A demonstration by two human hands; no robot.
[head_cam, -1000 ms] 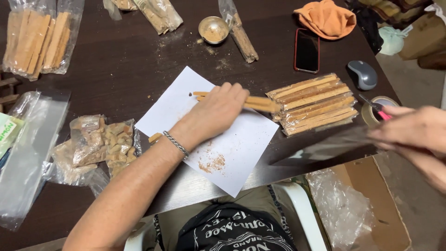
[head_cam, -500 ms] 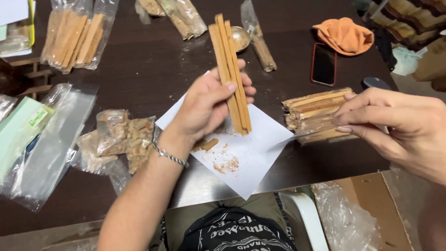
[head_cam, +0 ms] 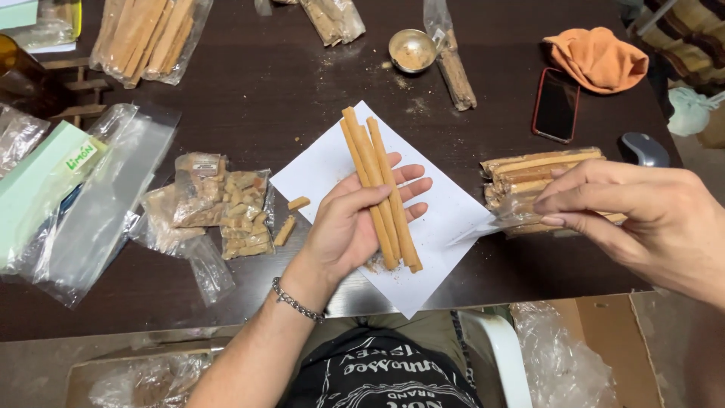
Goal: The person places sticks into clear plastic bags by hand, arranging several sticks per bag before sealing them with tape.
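Head view: the left hand (head_cam: 349, 227) lies palm up over the white paper sheet (head_cam: 325, 166) near the desk's (head_cam: 249, 91) front edge. Its grip is half closed, the fingers curled loosely around a bundle of tan wooden sticks (head_cam: 377, 189), which slants from the paper's middle toward the front edge. The right hand (head_cam: 642, 219) hovers by the desk's right edge, its grip pinched shut on the mouth of a clear plastic bag (head_cam: 495, 225) pointing at the paper. Just behind that hand lies a packed bundle of sticks (head_cam: 529, 170). Small bags of wood chips (head_cam: 219, 208) lie left of the paper. Toward the far edge stand a metal bowl (head_cam: 411, 51), a dark phone (head_cam: 556, 104) and an orange cloth (head_cam: 596, 59).
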